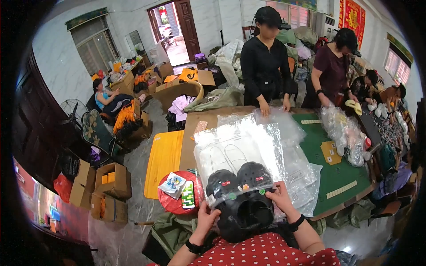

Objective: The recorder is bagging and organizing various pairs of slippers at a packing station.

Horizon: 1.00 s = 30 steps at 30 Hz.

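Note:
A pair of black clogs (255, 175) lies in front of me, toes pointing away, with small charms on top. Their front halves are under a clear plastic bag (213, 153) printed with shoe outlines; the heels stick out of its mouth toward my body. My left hand (207, 221) pinches the bag's edge at the left of the clogs. On the right, my right hand (284, 201) grips the other end of that edge, thumb and fingers closed. More clear bags (295, 170) lie flat to the right of the clogs.
Left of the clogs, a red round stool (166, 204) carries a phone (188, 195) and a small packet (172, 184). A yellow board (163, 164) lies beyond. Across the table (317, 148), two people stand, one handling bagged shoes (350, 142). Cardboard boxes (113, 181) stand at left.

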{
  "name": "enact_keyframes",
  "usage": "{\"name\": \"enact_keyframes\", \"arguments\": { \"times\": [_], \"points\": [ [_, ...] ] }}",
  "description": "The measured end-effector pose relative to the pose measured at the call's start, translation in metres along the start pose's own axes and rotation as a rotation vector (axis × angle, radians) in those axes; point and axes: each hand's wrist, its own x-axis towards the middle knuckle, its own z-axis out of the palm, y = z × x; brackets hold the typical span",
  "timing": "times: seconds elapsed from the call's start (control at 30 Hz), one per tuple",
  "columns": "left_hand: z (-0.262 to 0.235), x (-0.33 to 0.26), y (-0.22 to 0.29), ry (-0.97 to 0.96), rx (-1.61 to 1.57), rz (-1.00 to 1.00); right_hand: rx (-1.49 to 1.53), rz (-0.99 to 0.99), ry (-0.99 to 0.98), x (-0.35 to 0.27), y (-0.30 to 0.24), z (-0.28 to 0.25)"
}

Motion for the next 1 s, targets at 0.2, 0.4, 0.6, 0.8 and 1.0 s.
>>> {"name": "enact_keyframes", "arguments": {
  "times": [0.2, 0.4, 0.6, 0.8, 1.0],
  "points": [
    [-0.008, -0.011, -0.024, 0.137, 0.257, 0.196, -0.587, -0.048, 0.14, -0.007, -0.037, 0.008],
    [-0.015, -0.02, -0.017, 0.076, 0.215, 0.071, -0.807, -0.5, 0.022, 0.002, -0.035, -0.007],
    [-0.008, -0.03, -0.017, -0.004, 0.06, 0.042, -0.7, -0.588, -0.144, -0.015, -0.031, -0.015],
    [-0.004, -0.031, -0.012, -0.004, -0.02, -0.029, -0.609, -0.461, -0.116, -0.022, -0.026, -0.025],
    [-0.001, -0.028, -0.019, 0.033, 0.156, 0.03, -0.79, -0.382, -0.086, -0.024, -0.02, -0.034]
  ]
}}
